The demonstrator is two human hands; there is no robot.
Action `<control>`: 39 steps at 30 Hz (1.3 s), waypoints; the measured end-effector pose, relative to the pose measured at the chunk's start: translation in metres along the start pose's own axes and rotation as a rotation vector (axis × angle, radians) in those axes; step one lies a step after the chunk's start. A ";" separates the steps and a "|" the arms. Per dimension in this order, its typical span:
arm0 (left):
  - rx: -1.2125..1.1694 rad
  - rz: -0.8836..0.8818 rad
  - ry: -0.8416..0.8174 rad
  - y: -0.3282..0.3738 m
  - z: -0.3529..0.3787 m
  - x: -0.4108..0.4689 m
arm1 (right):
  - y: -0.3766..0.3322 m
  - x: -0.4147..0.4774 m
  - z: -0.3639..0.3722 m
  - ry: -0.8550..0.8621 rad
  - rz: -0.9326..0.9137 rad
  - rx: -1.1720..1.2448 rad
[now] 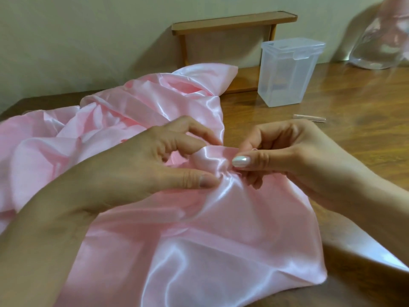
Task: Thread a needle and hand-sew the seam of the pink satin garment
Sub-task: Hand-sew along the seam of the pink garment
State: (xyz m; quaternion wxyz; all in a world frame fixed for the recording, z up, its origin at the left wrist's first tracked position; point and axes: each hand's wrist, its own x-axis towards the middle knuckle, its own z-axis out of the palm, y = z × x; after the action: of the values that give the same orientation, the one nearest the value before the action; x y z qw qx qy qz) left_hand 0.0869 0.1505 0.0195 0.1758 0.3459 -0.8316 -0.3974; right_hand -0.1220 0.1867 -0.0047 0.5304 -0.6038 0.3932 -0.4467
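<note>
Head view; item 1, pink satin garment [199,240]: spread over the near part of the wooden surface [343,103], from 6 o'clock up to a crumpled heap at 10 o'clock; glossy, likely slippery to handle. Item 2, left hand [132,173]: at 9 o'clock of frame centre; thumb and forefinger curled, pinching a bunched fold of the garment. Item 3, right hand [287,158]: at 3 o'clock of that fold, just beside the left; thumb and fingers pinching the gathered edge; needle not discernible; a wisp of pink thread may sit at the fingertips, too small to confirm. Step judged: sewing the seam, threading apparently done, a stitch being set or drawn through. Next move calls for: the fold held taut by the left hand; a firm hold on the needle; a steady pull so the satin does not pucker. Item 4, small clear tube [309,118]: lying on the surface at 2 o'clock, apart from the hands. Item 5, translucent lidded box [287,72]: upright at 1 o'clock, beyond the tube. Item 6, wooden stand [234,21]: at 12 o'clock, against the wall. Item 7, clear plastic bag [385,41]: far corner at 2 o'clock; blurred.
</note>
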 end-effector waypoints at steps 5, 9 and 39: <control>-0.005 0.050 -0.037 0.002 0.000 0.000 | -0.001 0.001 -0.002 -0.035 0.028 0.037; -0.280 -0.039 -0.084 0.001 -0.002 -0.002 | 0.000 0.001 -0.003 -0.068 0.048 0.066; -0.388 -0.040 0.031 0.022 0.008 -0.006 | -0.005 0.000 -0.007 -0.116 0.171 0.120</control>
State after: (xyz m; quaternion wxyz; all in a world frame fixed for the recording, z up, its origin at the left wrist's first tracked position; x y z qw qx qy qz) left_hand 0.0770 0.1688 0.0312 0.2441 0.3279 -0.7294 -0.5485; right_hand -0.1283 0.1850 0.0007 0.6236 -0.5600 0.3847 -0.3867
